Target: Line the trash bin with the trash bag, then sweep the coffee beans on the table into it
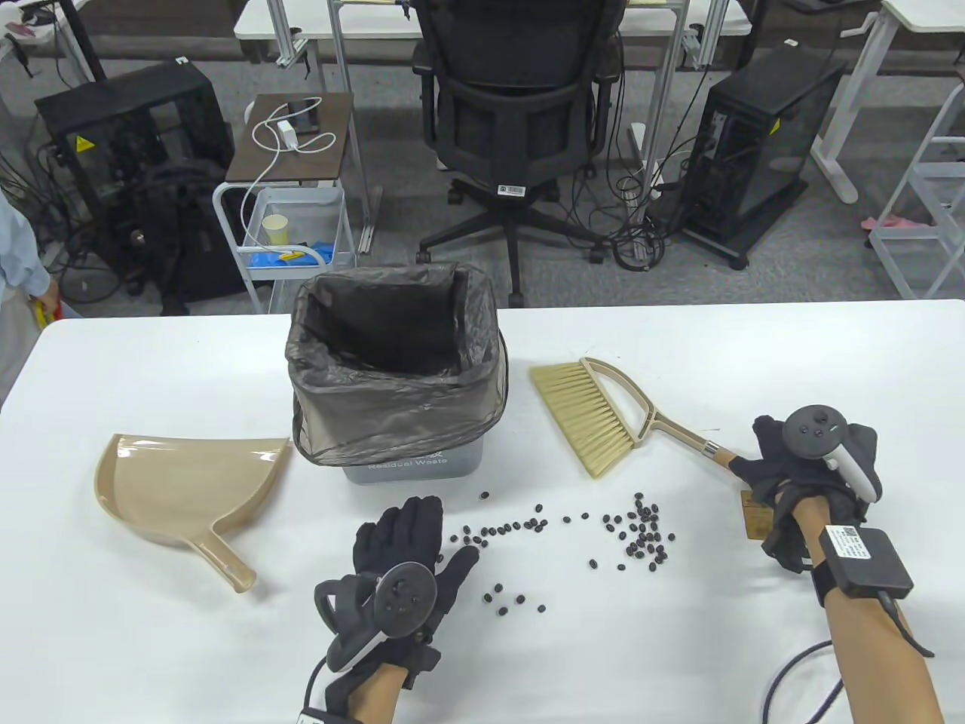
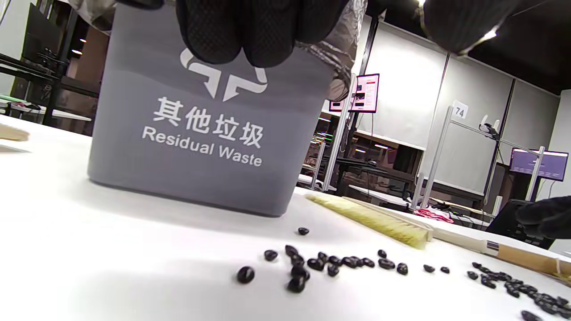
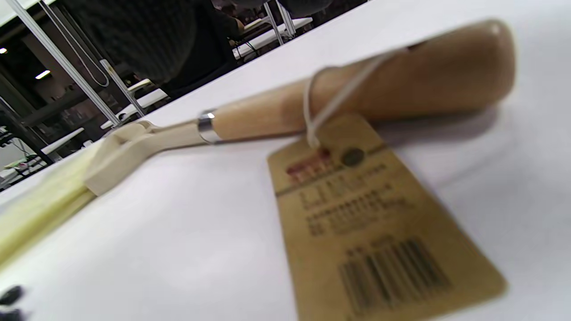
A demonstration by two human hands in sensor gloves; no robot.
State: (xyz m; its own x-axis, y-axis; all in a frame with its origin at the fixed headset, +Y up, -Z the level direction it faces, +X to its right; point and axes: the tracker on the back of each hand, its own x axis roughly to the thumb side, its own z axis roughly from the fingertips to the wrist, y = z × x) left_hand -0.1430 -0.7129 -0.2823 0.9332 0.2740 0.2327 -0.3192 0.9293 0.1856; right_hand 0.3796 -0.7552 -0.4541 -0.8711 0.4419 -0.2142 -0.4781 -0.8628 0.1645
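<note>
Coffee beans lie scattered along the bench's front half, between the two hands and just in front of the trash bin, which stands mid-bench with the trash bag already folded over its rim. The right hand sits over the end of the brush handle near the right edge; whether its fingers have closed round the wood cannot be told, and the right wrist view shows the handle lying bare on the bench. The left hand rests flat and empty, fingers straight, beside the beans. The dustpan lies toward the left edge. To do this step well, the grip should probably settle firmly behind the tag, bristles kept low, while the free hand fetches the dustpan.
</note>
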